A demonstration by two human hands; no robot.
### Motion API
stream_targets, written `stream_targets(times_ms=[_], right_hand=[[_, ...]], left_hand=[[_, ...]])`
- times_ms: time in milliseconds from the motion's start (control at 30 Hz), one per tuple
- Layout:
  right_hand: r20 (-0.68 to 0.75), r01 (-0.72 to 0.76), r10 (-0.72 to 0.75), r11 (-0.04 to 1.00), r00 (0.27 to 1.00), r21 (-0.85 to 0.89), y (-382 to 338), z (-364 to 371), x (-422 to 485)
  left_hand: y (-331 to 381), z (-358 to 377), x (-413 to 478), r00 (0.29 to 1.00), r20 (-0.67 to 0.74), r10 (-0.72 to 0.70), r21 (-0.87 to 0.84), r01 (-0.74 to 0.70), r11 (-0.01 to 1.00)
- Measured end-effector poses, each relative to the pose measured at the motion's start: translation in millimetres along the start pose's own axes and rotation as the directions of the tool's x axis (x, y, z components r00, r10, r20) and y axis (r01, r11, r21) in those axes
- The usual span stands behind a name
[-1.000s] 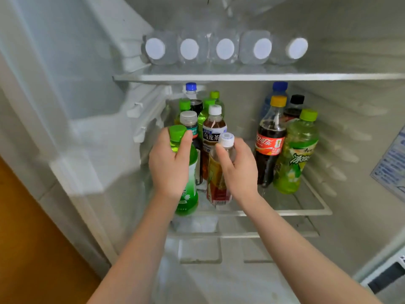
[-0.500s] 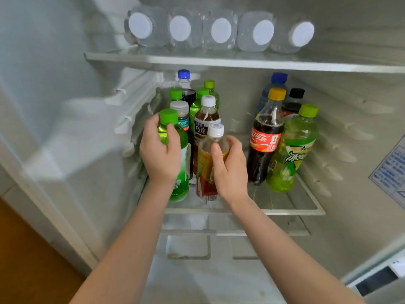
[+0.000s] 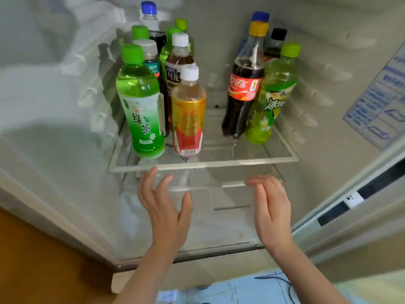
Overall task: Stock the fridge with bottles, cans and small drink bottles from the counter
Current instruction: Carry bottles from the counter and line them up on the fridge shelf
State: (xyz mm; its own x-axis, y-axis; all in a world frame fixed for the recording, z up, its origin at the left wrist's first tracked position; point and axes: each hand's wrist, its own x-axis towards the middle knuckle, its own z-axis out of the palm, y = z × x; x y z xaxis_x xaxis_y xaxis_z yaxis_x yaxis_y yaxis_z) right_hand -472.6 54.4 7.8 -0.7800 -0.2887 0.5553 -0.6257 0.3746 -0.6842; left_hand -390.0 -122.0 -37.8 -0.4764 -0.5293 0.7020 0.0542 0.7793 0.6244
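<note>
Moments after release, left hand [image 3: 164,207] and right hand [image 3: 270,207] withdraw with fingers spread and empty, leaving the green tea bottle [image 3: 140,102] and the amber tea bottle [image 3: 188,115] standing on the fridge shelf [image 3: 252,160].

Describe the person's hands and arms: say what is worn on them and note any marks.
The left hand and right hand are bare: no gloves, rings or marks show. The left forearm and right forearm are uncovered down to the bottom edge of the view, with no sleeve, watch or bracelet in sight.

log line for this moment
left hand: open, empty | right hand: open, empty | green tea bottle, yellow-label bottle: standing at shelf front
</note>
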Motion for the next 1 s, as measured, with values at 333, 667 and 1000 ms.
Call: stream_targets(times_ms=[333,667,1000], right_hand=[[0.383,-0.671,0.771,0.634,0.509,-0.384,81.0,-27.3,-206.6],[0.224,-0.762,0.968,0.059,-0.115,-0.645,57.5,-74.0,-424.5],[0.041,-0.927,0.936,-0.341,-0.351,-0.155,-32.6,-147.0,-598.1]], left_hand=[[-15.6,16.6,-147.5,0.637,0.743,-0.203,-0.029,0.335,0.942],[-42.7,21.0,-289.7,-0.398,0.886,-0.238,0.206,-0.122,0.971],[13.3,6.6,-367.2,-0.528,0.792,-0.307,0.118,-0.361,0.925]])
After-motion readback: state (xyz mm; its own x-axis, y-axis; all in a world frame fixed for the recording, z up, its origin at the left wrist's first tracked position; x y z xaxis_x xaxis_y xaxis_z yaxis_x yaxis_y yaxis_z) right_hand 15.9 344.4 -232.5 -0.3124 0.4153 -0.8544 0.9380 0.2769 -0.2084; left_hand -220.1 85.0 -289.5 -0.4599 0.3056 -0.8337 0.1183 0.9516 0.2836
